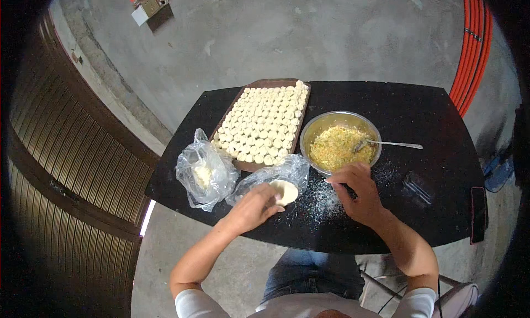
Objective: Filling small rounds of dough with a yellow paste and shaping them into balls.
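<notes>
A round, pale dough wrapper (288,191) rests in my left hand (254,208), pinched at its left edge above the table's front part. My right hand (358,193) hovers by the near rim of a metal bowl (305,129), fingers apart and nothing seen between them. Chopped yellowish filling (337,146) fills much of that bowl. A metal spoon (399,144) stands in the filling, its handle lying over the right rim. Behind my left hand, rows of small folded dumplings (263,125) cover a brown tray (248,166).
Clear plastic bags lie left of the bowl; one bag (203,169) holds pale dough. White flour (325,202) is scattered over the black table (418,111). A dark transparent box (418,188) sits at right, and a phone (478,214) lies at the right edge.
</notes>
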Motion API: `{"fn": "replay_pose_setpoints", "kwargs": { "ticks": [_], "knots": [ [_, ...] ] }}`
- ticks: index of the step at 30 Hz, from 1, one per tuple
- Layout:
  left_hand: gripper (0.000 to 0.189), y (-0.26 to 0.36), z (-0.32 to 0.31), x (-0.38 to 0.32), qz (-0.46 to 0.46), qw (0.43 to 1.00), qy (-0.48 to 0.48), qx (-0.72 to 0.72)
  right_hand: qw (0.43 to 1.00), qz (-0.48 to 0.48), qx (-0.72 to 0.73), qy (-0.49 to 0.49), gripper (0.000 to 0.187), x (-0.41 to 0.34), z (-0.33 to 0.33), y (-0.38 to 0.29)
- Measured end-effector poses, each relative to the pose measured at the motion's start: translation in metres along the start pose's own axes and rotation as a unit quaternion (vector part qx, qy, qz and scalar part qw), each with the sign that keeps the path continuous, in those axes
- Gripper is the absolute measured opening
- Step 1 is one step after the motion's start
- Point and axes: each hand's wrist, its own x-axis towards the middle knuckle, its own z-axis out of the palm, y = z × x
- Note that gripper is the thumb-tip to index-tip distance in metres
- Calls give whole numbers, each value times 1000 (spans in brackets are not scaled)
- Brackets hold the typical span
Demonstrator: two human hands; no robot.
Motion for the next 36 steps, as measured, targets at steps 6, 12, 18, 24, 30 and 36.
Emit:
{"fn": "replay_pose_setpoints", "kwargs": {
  "ticks": [6, 12, 18, 24, 30, 36],
  "knots": [
    [33, 6, 24, 17, 55, 995, 71, 51, 1000, 14, 6, -17, 16, -2, -2, -2],
    [24, 14, 28, 27, 47, 993, 73, 86, 1000, 14, -10, -16, 17, -2, -3, 1],
    [14, 8, 26, 32, 36, 995, 79, 49, 999, 13, 0, -31, 17, -1, -3, 1],
    [8, -15, 13, 25, -69, 955, 177, -229, 999, 12, 5, -34, 18, -1, -4, 2],
    [10, -8, 0, 23, -172, 843, 171, -481, 997, 21, 50, -50, 16, -3, 0, 0],
    [13, 33, 23, 25, -134, 773, 52, -618, 979, 90, 90, -160, 38, -3, 5, -11]
  ]
}}
